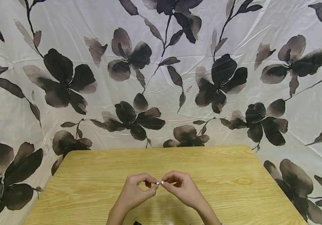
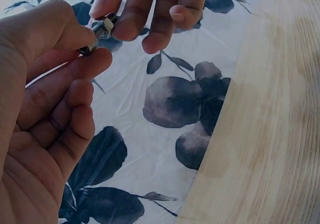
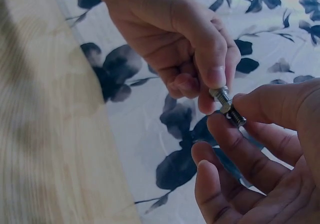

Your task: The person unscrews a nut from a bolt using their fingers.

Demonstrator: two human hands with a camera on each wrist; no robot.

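Observation:
Between my two hands is a small silver bolt (image 1: 160,183) (image 3: 222,96), held over the table. My left hand (image 1: 138,191) pinches its head end between thumb and index finger. A hex nut (image 2: 107,27) (image 3: 226,107) sits partway along the thread. My right hand (image 1: 181,189) has thumb and index finger at this nut, pinching it from both sides. In the right wrist view, the threaded end pokes out past the nut on the right hand's side. The bolt head is mostly covered by the left fingertips.
A light wooden table (image 1: 93,168) with rounded back corners lies beneath the hands. Behind and beside it hangs a white cloth (image 1: 177,93) printed with dark flowers. A small black thing (image 1: 137,223) shows at the bottom edge of the head view.

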